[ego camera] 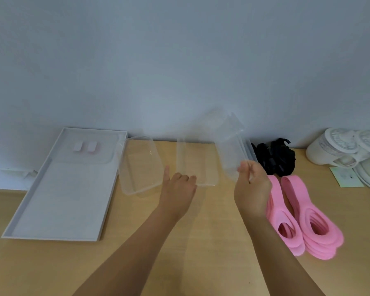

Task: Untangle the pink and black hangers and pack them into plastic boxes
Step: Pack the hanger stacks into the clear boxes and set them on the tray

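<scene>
A pile of pink hangers (308, 221) lies on the wooden table at the right, with a heap of black hangers (276, 159) behind it near the wall. My right hand (252, 189) pinches the lower edge of a stack of clear plastic boxes (231, 146), held up tilted above the table. My left hand (177, 189) hovers with curled fingers and thumb out, at the near edge of a clear box (198, 161) lying flat. Another clear box (139, 165) lies to the left.
A large flat white tray (58, 189) lies at the left, partly over the table edge. White round devices (348, 150) and a small card (346, 178) sit at the far right. The grey wall runs close behind everything.
</scene>
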Available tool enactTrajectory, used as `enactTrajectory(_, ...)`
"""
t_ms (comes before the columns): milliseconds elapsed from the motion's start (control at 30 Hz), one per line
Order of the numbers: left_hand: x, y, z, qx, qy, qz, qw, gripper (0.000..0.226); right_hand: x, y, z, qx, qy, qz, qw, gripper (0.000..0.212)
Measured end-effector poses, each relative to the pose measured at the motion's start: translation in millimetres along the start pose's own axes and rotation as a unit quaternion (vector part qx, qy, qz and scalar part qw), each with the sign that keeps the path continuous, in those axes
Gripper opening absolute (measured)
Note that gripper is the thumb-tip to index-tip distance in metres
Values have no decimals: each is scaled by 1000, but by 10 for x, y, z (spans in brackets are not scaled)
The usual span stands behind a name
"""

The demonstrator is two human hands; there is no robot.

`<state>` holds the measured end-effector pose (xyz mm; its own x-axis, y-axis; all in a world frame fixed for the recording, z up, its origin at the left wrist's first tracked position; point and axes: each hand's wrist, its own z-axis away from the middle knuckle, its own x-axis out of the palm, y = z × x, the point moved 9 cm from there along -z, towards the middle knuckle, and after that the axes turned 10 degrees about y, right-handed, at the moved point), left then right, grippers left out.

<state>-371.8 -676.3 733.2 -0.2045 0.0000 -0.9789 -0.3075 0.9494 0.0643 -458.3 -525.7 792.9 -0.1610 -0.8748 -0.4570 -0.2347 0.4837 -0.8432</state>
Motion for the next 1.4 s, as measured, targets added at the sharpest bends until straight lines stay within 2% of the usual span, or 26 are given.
enactTrajectory(33,-4,-44,22,6,11,-39,999,14,-23,15,-19,-8,6,3,1000,31)
enactTrajectory(167,-66,-175,98,-25,15,-79,996,18,42,77,14,-31,-15,52,998,42)
enactTrajectory(267,-123,-265,126,-77,28,-81,993,18,137,19,100,-62,-47,99,992,31)
enactTrajectory(367,-135,-171,104,-87,50,-38,994,49,257,-50,164,-72,-66,113,989,17)
enactTrajectory(467,-147,81,41,-48,71,35,996,71,465,-5,225,-53,-104,107,987,19)
enactTrajectory(567,-63,216,-9,-51,0,115,992,72,656,33,320,-56,-166,135,975,14)
enactTrajectory(633,41,211,20,-74,-51,121,989,71,719,64,352,-39,-201,149,968,12)
enactTrajectory(767,89,88,93,-112,-65,99,987,79,801,136,382,-6,-246,143,959,25)
enactTrajectory(867,103,31,103,-118,-84,67,987,73,728,117,329,-10,-216,111,970,34)
enactTrajectory(967,130,23,106,-140,-94,98,981,75,611,55,233,-16,-169,92,981,38)
enactTrajectory(1100,-15,178,67,-120,-15,135,984,82,560,15,176,-27,-157,109,981,38)
enactTrajectory(1233,-7,335,50,-82,27,162,983,79,581,24,141,-20,-159,89,983,29)
enactTrajectory(1333,77,330,75,-107,-26,146,983,78,600,47,104,26,-170,63,983,30)
enactTrajectory(1400,98,311,73,-123,-54,129,982,78,538,23,68,24,-152,57,986,31)
